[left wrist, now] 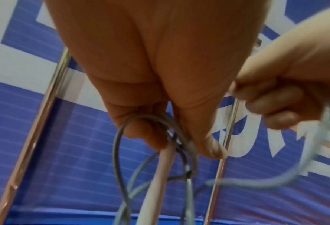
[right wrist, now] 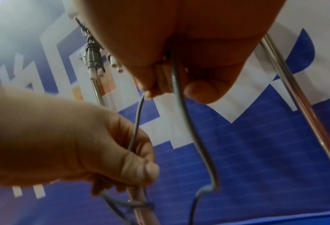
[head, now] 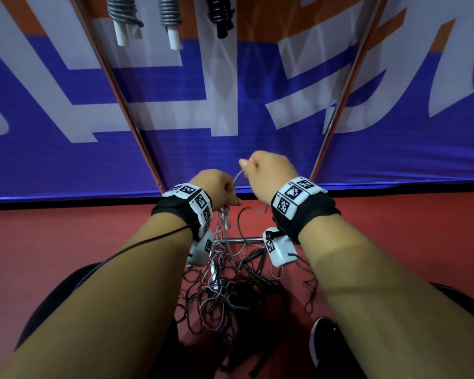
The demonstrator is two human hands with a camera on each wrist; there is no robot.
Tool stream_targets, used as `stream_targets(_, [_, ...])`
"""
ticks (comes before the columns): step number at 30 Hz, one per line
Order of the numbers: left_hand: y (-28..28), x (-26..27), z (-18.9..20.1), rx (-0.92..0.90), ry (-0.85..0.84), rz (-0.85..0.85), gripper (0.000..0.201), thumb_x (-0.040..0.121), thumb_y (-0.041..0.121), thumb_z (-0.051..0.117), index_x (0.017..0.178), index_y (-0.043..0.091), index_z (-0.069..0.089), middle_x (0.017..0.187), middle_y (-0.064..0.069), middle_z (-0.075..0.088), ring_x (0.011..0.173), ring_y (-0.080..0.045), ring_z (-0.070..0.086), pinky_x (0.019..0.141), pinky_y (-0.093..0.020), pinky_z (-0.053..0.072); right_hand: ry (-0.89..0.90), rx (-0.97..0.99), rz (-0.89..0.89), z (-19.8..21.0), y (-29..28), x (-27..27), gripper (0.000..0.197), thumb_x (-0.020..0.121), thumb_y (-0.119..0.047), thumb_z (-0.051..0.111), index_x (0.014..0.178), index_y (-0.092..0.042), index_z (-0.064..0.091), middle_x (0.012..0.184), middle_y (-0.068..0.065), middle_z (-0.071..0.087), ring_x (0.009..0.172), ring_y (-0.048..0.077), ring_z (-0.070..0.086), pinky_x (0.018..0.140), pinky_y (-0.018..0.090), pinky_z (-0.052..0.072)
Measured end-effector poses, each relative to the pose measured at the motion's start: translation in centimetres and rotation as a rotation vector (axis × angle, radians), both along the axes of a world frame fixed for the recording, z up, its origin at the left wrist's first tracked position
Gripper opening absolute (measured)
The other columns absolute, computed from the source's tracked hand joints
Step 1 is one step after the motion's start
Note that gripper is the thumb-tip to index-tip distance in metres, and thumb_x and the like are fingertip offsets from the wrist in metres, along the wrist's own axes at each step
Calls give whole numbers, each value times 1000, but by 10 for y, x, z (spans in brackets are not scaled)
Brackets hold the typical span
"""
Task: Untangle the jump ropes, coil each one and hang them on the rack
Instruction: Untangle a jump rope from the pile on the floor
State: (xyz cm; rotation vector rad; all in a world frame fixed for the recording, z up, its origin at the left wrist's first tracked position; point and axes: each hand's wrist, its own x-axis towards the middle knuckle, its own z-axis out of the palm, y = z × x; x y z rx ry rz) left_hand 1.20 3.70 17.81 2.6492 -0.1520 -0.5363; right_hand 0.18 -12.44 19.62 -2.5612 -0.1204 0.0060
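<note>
A tangle of grey and black jump ropes (head: 222,294) lies on the red floor between my forearms. My left hand (head: 225,191) pinches a loop of grey rope (left wrist: 154,121) together with a pale handle (left wrist: 160,175) that hangs down from it. My right hand (head: 257,170), slightly higher and to the right, grips a strand of the same grey rope (right wrist: 176,94), which runs across to the left hand. Three coiled ropes hang from the rack at the top: two grey coils (head: 122,12) (head: 169,12) and a black coil (head: 220,12).
The rack's copper-coloured poles (head: 115,88) (head: 348,86) slant on either side of my hands, with a low crossbar (head: 241,240) behind the tangle. A blue, white and orange banner (head: 230,105) stands behind. A black shoe (head: 323,343) is at the lower right.
</note>
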Motion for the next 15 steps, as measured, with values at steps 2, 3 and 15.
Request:
stream_targets(2, [2,1,-3,-4,-25,39,32,85,38,86,91,9,75,91,-9,78,90,-27,74,89,-46,60,-67,121,-56,6,-1,-1,43,112,-46,46,93,-14,69,85,5,68,81,27,62,71,40,49])
stream_targets(3, [0,2,-3,15,-27,52,36,84,41,86,90,7,74,90,-10,76,89,-29,73,90,-45,59,-93,187,-91,9,-1,-1,43,112,-45,46,93,-15,69,83,3,67,79,24,61,68,38,45])
stream_targets(15, [-6,-4,5,-74,22,144,40,94,45,75,95,5,78,88,-14,79,89,-32,75,91,-44,59,-135,195,-480,4,-9,6,27,110,-30,50,124,-8,54,126,10,57,115,36,59,87,42,46])
